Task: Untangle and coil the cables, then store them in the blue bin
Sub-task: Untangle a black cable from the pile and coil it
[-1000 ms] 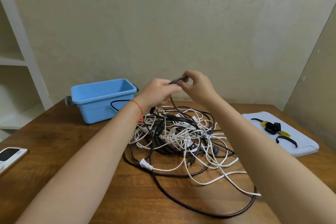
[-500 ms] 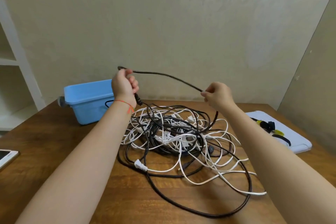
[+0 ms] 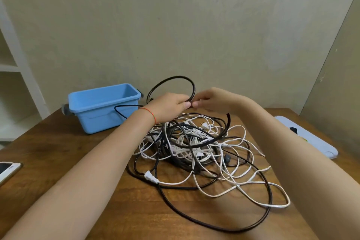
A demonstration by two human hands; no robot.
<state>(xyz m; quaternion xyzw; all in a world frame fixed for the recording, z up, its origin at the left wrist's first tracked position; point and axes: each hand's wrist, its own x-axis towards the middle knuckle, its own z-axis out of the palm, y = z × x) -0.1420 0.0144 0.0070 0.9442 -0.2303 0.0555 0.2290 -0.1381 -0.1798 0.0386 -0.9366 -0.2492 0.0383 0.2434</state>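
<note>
A tangle of black and white cables (image 3: pixel 196 148) lies in the middle of the wooden table (image 3: pixel 58 152). Above it stands one loop of a black cable (image 3: pixel 171 79), held up where my two hands meet. My left hand (image 3: pixel 169 105) grips the loop's base, and my right hand (image 3: pixel 210 101) pinches the same cable right beside it. From there the black cable runs down into the pile. The blue bin (image 3: pixel 103 106) stands open at the back left, behind my left forearm, and a thin black cable (image 3: pixel 120 110) crosses its front.
A phone (image 3: pixel 7 169) lies at the table's left edge. A white board (image 3: pixel 311 138) with small dark items sits at the right, partly hidden by my right arm. White shelves (image 3: pixel 11 68) stand at far left. A white plug (image 3: pixel 150 177) lies near the pile's front.
My hands were apart with a stretch of black cable pulled between them. They have come together over the pile, and the cable between them now forms a standing loop.
</note>
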